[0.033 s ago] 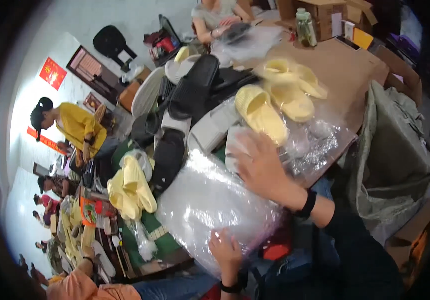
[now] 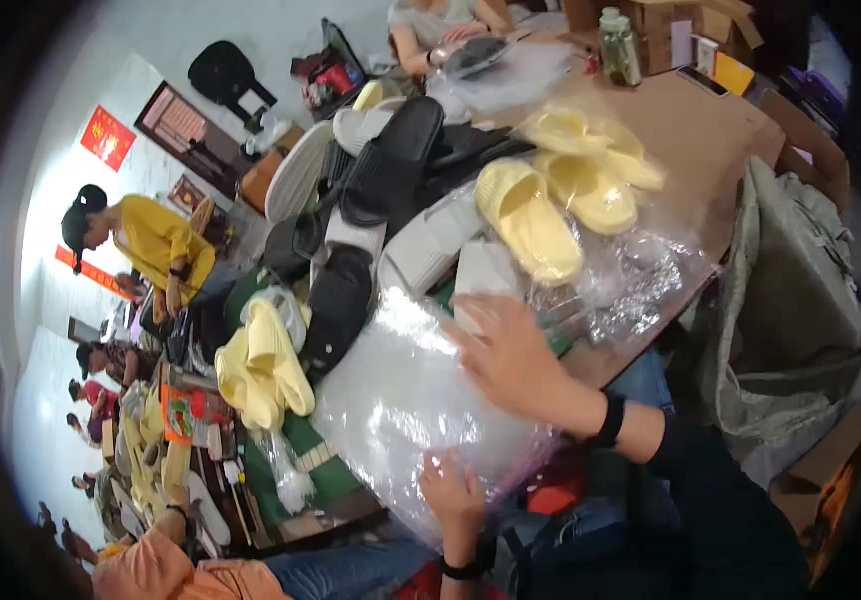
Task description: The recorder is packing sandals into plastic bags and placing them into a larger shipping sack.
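Right now I am pressing my right hand (image 2: 510, 362) flat, fingers spread and unclenched, on the upper edge of a clear plastic bag (image 2: 405, 410) that is lying across the near end of the table (image 2: 695, 135). My left hand (image 2: 453, 497) is pinching the bag's lower edge, thumb and fingers closing on the film. The two hands are sitting apart, one at each end of the bag. A white slipper (image 2: 480, 280) is lying just beyond my right fingertips, touching the bag's far edge. Past it a yellow slipper (image 2: 530, 220) is resting on crumpled clear wrapping (image 2: 640, 280), and black slippers (image 2: 390, 165) are piling up toward the middle of the table. To my left a yellow pair (image 2: 260, 365) is lying beside the bag. A person in a yellow shirt (image 2: 155, 240) is bending over far to the left.
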The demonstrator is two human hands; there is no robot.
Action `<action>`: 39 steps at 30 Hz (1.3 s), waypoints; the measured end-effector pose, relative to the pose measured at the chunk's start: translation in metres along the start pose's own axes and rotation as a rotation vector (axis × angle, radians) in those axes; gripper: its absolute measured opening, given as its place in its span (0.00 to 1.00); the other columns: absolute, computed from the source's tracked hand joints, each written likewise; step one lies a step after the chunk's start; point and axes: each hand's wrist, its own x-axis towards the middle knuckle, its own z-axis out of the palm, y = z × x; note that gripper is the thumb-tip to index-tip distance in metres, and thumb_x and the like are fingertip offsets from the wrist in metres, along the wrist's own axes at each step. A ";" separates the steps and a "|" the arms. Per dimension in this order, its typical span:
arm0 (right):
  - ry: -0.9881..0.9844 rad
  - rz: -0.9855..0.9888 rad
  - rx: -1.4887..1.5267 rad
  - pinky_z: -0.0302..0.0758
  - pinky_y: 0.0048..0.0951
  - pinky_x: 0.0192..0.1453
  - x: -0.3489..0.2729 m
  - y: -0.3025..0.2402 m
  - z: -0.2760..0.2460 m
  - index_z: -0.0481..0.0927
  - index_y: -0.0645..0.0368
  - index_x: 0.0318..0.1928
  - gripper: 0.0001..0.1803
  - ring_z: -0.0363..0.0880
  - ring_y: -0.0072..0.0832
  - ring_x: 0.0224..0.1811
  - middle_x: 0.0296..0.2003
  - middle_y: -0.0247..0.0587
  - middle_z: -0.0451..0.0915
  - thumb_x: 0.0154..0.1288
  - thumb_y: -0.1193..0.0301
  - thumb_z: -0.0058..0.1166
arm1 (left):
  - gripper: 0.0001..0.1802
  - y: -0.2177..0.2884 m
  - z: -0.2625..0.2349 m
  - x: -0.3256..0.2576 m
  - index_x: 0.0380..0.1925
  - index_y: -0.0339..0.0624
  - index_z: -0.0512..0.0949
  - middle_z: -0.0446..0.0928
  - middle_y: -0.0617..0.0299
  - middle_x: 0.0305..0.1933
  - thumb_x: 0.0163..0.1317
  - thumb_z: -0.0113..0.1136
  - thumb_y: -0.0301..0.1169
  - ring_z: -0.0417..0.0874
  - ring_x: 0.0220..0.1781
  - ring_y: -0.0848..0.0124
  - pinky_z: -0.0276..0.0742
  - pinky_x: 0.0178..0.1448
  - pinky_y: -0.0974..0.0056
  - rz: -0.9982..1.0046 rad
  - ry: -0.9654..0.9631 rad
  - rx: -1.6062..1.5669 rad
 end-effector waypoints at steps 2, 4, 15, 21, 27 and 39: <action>-0.094 -0.037 0.112 0.66 0.52 0.60 -0.033 -0.033 0.038 0.76 0.58 0.54 0.23 0.67 0.51 0.60 0.60 0.53 0.69 0.57 0.69 0.57 | 0.24 -0.006 0.009 -0.002 0.53 0.31 0.72 0.64 0.26 0.59 0.57 0.57 0.31 0.68 0.56 0.35 0.64 0.62 0.43 0.010 0.002 0.003; -0.300 -0.014 0.202 0.66 0.46 0.62 -0.064 -0.051 0.073 0.75 0.58 0.56 0.23 0.67 0.48 0.61 0.60 0.51 0.70 0.60 0.66 0.54 | 0.23 -0.009 0.014 -0.005 0.52 0.31 0.72 0.64 0.26 0.60 0.57 0.57 0.31 0.68 0.56 0.35 0.65 0.61 0.43 0.035 0.015 0.003; -0.365 -0.056 0.049 0.61 0.42 0.66 -0.110 -0.049 0.132 0.75 0.55 0.58 0.22 0.68 0.40 0.62 0.61 0.48 0.71 0.65 0.62 0.48 | 0.34 -0.015 -0.038 -0.024 0.63 0.33 0.64 0.63 0.31 0.64 0.60 0.61 0.39 0.66 0.64 0.38 0.65 0.66 0.47 0.152 -0.498 -0.275; -0.393 -0.067 -0.004 0.62 0.44 0.65 -0.105 -0.047 0.121 0.74 0.56 0.59 0.22 0.68 0.41 0.62 0.61 0.49 0.71 0.66 0.63 0.47 | 0.30 0.067 -0.131 0.007 0.65 0.38 0.65 0.67 0.45 0.65 0.68 0.54 0.41 0.68 0.66 0.49 0.63 0.67 0.53 0.732 -1.008 -0.960; -0.398 -0.104 0.006 0.62 0.44 0.65 -0.101 -0.051 0.119 0.73 0.55 0.60 0.23 0.68 0.42 0.63 0.61 0.49 0.70 0.66 0.63 0.48 | 0.29 0.097 -0.152 0.008 0.64 0.38 0.68 0.65 0.46 0.67 0.67 0.56 0.42 0.66 0.66 0.50 0.62 0.65 0.51 1.068 -0.989 -1.154; -0.396 -0.144 -0.081 0.62 0.45 0.63 -0.101 -0.048 0.128 0.75 0.52 0.58 0.23 0.68 0.42 0.62 0.59 0.47 0.72 0.62 0.61 0.51 | 0.25 -0.077 -0.091 0.120 0.62 0.35 0.66 0.68 0.50 0.64 0.64 0.54 0.21 0.69 0.64 0.65 0.65 0.67 0.63 -0.370 0.229 -1.087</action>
